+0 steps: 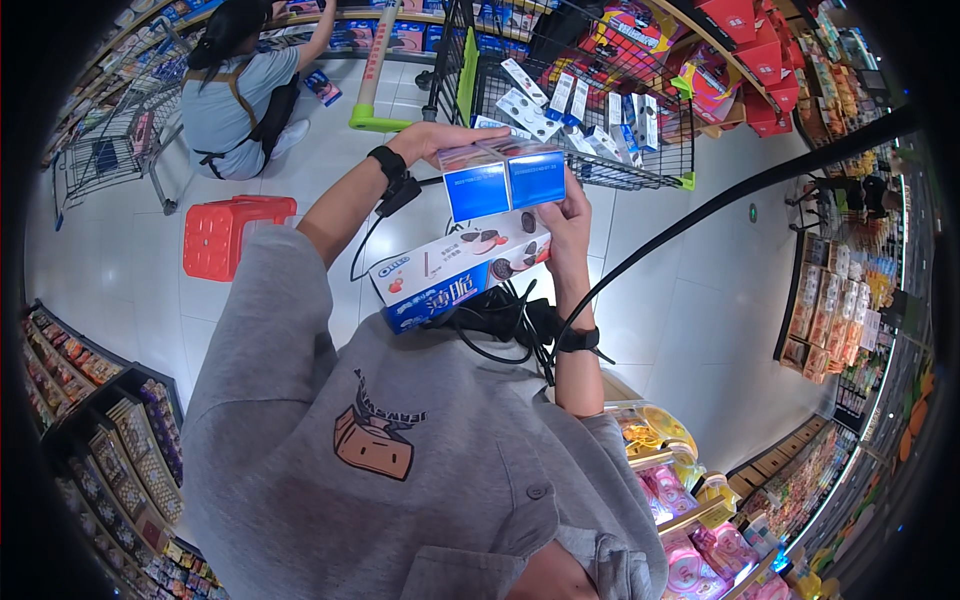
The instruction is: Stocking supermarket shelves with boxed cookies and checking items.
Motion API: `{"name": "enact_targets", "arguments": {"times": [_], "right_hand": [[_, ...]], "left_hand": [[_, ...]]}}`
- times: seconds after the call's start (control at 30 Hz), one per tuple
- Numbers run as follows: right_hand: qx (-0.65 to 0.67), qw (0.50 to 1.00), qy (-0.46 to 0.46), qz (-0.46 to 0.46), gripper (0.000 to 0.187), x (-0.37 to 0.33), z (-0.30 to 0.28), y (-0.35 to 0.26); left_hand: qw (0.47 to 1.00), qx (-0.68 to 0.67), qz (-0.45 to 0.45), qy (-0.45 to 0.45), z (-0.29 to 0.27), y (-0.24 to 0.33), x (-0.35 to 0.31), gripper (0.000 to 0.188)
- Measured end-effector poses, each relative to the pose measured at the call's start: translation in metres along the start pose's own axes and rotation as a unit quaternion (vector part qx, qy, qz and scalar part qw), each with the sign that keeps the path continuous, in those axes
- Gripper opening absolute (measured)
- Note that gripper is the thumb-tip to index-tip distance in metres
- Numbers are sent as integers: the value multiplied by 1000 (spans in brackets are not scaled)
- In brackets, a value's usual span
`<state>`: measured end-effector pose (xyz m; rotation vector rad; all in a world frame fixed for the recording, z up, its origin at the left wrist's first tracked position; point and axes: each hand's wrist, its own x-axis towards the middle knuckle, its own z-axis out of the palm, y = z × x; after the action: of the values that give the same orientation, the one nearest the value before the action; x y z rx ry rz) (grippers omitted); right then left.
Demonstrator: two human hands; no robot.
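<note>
My left hand (440,140) is closed on the far left side of two cookie boxes (475,192) that sit side by side, their blue ends toward me. Its fingers are partly hidden behind them. On the right side of the same pair, my right hand (568,222) is closed, thumb over the lower edge. A third cookie box (455,265), white and blue with cookies pictured on it, lies tilted just below the pair, close to my shirt. Its right end meets my right hand; whether the fingers also grip it, I cannot tell.
Beyond my hands stands a wire shopping cart (640,170) holding several white and blue boxes (570,98). A red plastic stool (215,240) is on the left. Farther off, a person (225,110) crouches at a low shelf beside another cart (110,150). A black cable (700,205) crosses the right side.
</note>
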<state>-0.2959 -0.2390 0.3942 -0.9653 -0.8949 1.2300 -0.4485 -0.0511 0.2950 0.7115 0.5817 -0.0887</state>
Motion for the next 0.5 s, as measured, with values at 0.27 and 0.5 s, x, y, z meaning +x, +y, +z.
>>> {"name": "enact_targets", "arguments": {"times": [0.27, 0.5], "right_hand": [[5, 1000, 5, 1, 70, 0, -1, -1], [-12, 1000, 11, 3, 68, -1, -2, -1]], "left_hand": [[1000, 19, 0, 5, -4, -1, 7, 55], [1000, 25, 8, 1, -4, 0, 8, 55]]}}
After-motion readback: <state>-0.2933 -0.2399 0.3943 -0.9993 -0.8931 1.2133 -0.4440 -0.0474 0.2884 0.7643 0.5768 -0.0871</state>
